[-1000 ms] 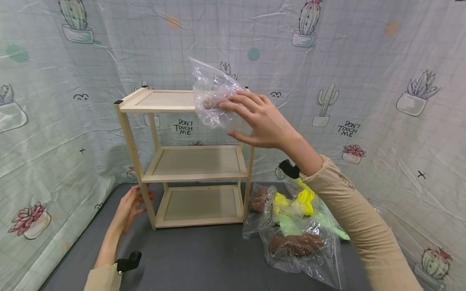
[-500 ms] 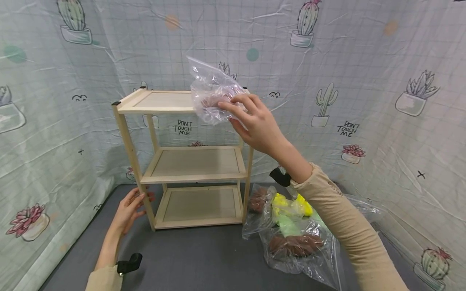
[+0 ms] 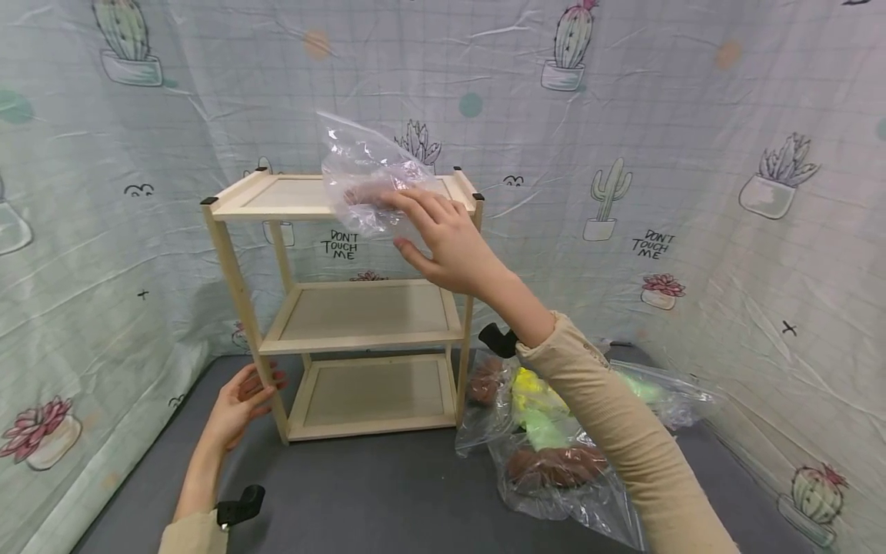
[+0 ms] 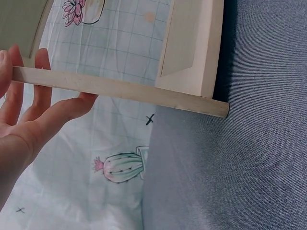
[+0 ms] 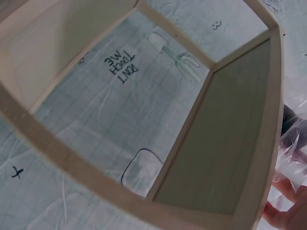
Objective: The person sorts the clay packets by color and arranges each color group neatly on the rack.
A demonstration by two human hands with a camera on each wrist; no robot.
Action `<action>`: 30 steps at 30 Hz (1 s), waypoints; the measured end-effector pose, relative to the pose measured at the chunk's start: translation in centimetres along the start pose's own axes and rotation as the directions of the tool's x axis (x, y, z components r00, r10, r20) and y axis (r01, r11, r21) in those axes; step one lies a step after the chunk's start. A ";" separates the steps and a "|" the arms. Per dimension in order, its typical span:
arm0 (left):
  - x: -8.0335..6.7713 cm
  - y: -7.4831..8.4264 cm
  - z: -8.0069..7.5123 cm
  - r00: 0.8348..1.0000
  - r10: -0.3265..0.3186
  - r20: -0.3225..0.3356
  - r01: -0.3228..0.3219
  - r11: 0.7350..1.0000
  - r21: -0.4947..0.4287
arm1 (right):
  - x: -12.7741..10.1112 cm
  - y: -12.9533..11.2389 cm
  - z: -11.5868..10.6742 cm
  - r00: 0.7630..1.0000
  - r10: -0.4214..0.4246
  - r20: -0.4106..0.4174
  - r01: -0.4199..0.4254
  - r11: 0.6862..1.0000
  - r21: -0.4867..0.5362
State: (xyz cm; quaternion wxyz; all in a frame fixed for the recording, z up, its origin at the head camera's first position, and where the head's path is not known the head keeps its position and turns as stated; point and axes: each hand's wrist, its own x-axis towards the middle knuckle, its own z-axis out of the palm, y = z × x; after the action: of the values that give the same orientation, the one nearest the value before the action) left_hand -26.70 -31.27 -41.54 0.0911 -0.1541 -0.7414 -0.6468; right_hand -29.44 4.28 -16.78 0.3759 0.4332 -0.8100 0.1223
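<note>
I observe the clear bag (image 3: 367, 185) with a brown item inside resting at the top tier of the wooden shelf (image 3: 277, 197), toward its 3 o'clock end. My right hand (image 3: 443, 242) pinches it in curled fingers. My left hand (image 3: 238, 396), fingers relaxed, steadies the front leg (image 4: 120, 88). I advise seating the bag fully inboard of the rim. More bags (image 3: 554, 454) lie on the worktop (image 3: 374, 492) at 5 o'clock.

Bare wood shelf (image 3: 360, 312) (glossy plastic bag (image 3: 363, 181)).
</note>
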 end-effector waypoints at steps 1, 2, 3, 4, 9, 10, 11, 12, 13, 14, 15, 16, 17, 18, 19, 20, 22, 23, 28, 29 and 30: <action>-0.1 0.0 0.1 1.000 -0.004 -0.003 0.004 1.000 0.004 | 0.2 -0.3 0.1 1.000 0.006 0.016 -0.006 1.000 -0.009; -0.1 0.1 0.1 1.000 -0.008 -0.007 0.008 1.000 0.006 | 0.4 -0.5 0.2 1.000 0.009 0.030 -0.008 1.000 -0.017; -0.2 0.1 0.2 1.000 -0.011 -0.010 0.011 1.000 0.009 | 0.6 -0.7 0.3 0.999 0.009 0.043 -0.008 1.000 -0.021; -0.2 0.1 0.2 1.000 -0.013 -0.014 0.013 1.000 0.005 | 0.8 -0.9 0.4 0.998 0.010 0.056 -0.009 1.000 -0.025; -0.3 0.0 0.1 1.000 -0.012 -0.017 0.012 1.000 -0.005 | 2.0 -1.8 0.9 0.993 0.016 0.115 -0.011 0.999 -0.042; -0.3 0.0 0.1 1.000 -0.014 -0.015 0.014 1.000 -0.008 | 2.3 -1.9 1.0 0.991 0.018 0.130 -0.011 0.999 -0.048; -0.2 0.0 0.1 1.000 -0.016 -0.015 0.016 1.000 -0.011 | 2.5 -2.1 1.0 0.989 0.018 0.146 -0.010 0.998 -0.055; -0.2 -0.1 0.1 1.000 -0.019 -0.015 0.019 1.000 -0.007 | 2.7 -2.3 1.0 0.987 0.018 0.161 -0.008 0.998 -0.064; -0.2 -0.1 0.1 1.000 -0.022 -0.015 0.022 1.000 -0.007 | 3.0 -2.4 1.1 0.985 0.018 0.173 -0.005 0.997 -0.073; -0.1 0.0 0.1 1.000 -0.024 -0.015 0.024 1.000 -0.006 | 3.2 -2.6 1.1 0.982 0.019 0.186 -0.005 0.997 -0.078; -0.1 0.0 0.1 1.000 -0.026 -0.015 0.026 1.000 -0.005 | 3.5 -2.7 1.1 0.979 0.023 0.201 -0.006 0.996 -0.088; 0.0 0.0 0.1 1.000 -0.027 -0.016 0.027 1.000 -0.001 | 3.7 -2.9 1.2 0.976 0.026 0.214 -0.006 0.996 -0.094; 0.0 0.0 0.2 0.999 -0.028 -0.018 0.028 1.000 0.001 | 4.0 -3.0 1.2 0.973 0.030 0.227 -0.007 0.995 -0.103; 0.0 0.0 0.2 0.999 -0.028 -0.019 0.028 1.000 0.007 | 4.2 -3.2 1.3 0.969 0.038 0.243 -0.010 0.993 -0.116; 0.0 0.1 0.2 0.999 -0.027 -0.019 0.028 1.000 0.008 | 4.5 -3.3 1.3 0.965 0.046 0.260 -0.013 0.992 -0.127; 0.1 0.1 0.3 1.000 -0.027 -0.017 0.027 1.000 0.011 | 4.8 -3.4 1.4 0.960 0.054 0.275 -0.017 0.991 -0.136; 0.1 0.1 0.3 1.000 -0.024 -0.016 0.024 1.000 0.013 | 5.3 -3.6 1.7 0.953 0.062 0.296 -0.018 0.988 -0.150; 0.1 0.1 0.3 1.000 -0.023 -0.016 0.024 1.000 0.012 | 5.6 -3.8 1.8 0.949 0.071 0.309 -0.022 0.987 -0.161; 0.1 0.2 0.4 1.000 -0.019 -0.024 0.019 1.000 0.003 | 6.7 -4.4 2.9 0.933 0.098 0.347 -0.032 0.981 -0.191; 0.0 0.1 0.4 0.999 -0.019 -0.026 0.019 1.000 0.004 | 6.9 -4.6 3.1 0.931 0.101 0.350 -0.032 0.980 -0.198; 0.0 0.1 0.4 0.999 -0.019 -0.026 0.019 1.000 0.004 | 7.0 -4.7 3.3 0.931 0.101 0.350 -0.028 0.978 -0.205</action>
State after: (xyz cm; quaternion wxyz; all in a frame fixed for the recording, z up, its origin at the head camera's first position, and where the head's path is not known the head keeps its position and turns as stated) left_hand -26.61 -30.85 -41.49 0.0951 -0.1384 -0.7428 -0.6481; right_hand -29.76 -4.48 -14.61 0.2586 0.3819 -0.8869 -0.0271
